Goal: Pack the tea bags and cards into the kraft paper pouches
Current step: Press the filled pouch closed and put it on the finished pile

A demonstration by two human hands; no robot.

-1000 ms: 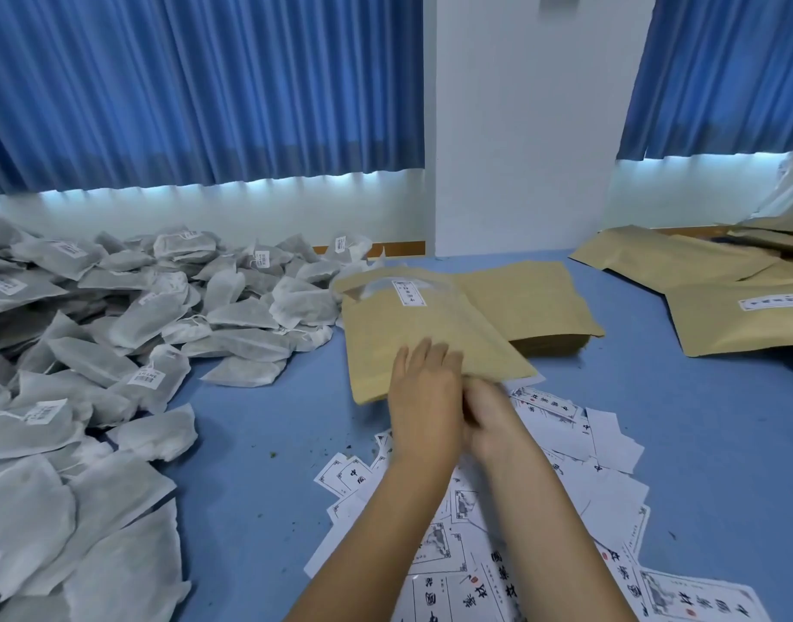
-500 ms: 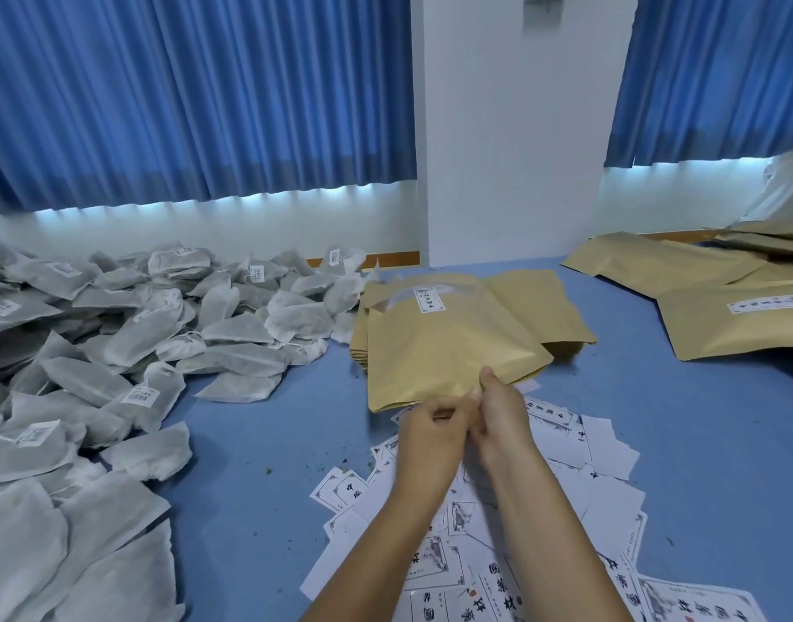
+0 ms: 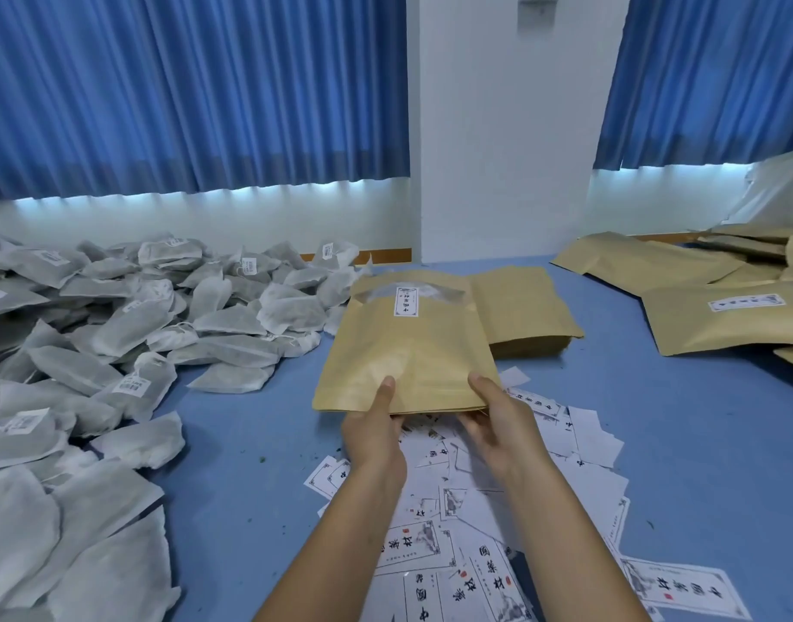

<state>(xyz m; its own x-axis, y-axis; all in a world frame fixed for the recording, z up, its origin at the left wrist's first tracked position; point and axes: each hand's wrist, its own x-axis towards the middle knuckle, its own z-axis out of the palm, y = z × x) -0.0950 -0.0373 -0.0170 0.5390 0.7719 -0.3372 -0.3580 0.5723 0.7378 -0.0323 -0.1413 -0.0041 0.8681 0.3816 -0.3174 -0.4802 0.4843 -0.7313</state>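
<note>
A kraft paper pouch (image 3: 408,352) with a clear window and a white label is lifted over the blue table, its near edge towards me. My left hand (image 3: 374,430) grips that edge at the left, thumb on top. My right hand (image 3: 497,419) grips the same edge at the right, thumb on top. Under my hands lies a loose heap of white printed cards (image 3: 475,531). A large pile of white tea bags (image 3: 116,352) covers the table's left side.
A flat stack of kraft pouches (image 3: 524,312) lies just behind the held one. More pouches (image 3: 722,316) are spread at the right back. A white wall pillar and blue curtains stand behind the blue table (image 3: 654,419).
My hands pulled the top pouch off the stack towards me and moved apart along its near edge. The pouch now hangs squarely in front of me.
</note>
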